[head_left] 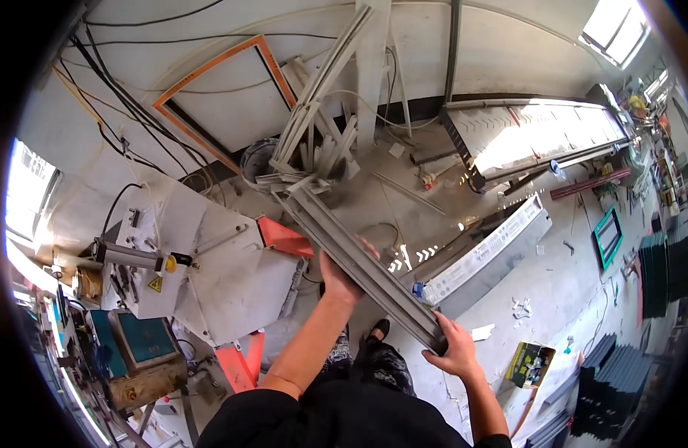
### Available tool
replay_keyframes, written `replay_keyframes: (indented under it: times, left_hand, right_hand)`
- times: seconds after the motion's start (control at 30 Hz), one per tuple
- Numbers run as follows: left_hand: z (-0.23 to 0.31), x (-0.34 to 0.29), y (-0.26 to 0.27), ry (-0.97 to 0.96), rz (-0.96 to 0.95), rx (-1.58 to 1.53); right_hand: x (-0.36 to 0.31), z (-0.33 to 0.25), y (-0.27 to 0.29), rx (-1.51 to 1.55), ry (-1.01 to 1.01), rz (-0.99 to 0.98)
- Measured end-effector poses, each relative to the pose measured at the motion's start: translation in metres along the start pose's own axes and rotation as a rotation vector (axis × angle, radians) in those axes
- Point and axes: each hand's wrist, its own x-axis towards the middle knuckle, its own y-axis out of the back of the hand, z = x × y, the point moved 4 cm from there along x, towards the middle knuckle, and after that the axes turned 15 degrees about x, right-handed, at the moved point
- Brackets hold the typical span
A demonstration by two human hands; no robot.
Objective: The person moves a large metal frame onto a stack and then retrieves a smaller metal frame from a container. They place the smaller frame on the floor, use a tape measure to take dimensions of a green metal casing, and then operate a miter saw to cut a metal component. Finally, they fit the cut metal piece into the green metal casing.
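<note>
Grip two-handed, closed round grey profile

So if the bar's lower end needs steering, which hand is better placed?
Probably the right hand: it already grips the bar at that lower end. The left hand holds it nearer the middle, so it seems better placed to support the weight.

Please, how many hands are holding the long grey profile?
2: the left hand near the middle of the grey profile, and the right hand at its lower-right end.
</note>
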Motion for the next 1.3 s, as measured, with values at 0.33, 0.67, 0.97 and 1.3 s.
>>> replay_keyframes:
  times: [0.33,0.67,0.97,1.3]
  left_hand:
    - [-0.146,-0.100,0.005,0.338,-0.179,0.183]
    - [-0.219,-0.178,0.037,0.918,-0.174,0.310]
    - [-0.302,-0.251,0.018,1.474,-0.126,0.722]
    - [-0.495,-0.291,-0.031,1.590,-0.461,0.861]
  right_hand:
    - [-0.091,-0.015,-0.005,0.070,-0.092,0.105]
    - [-0.212,-0.031,-0.004,0.177,-0.486,0.289]
    - [-0.349,-0.015,0.015,0.269,-0.782,0.447]
    - [-0.508,0.076,0.060,0.333,-0.732,1.057]
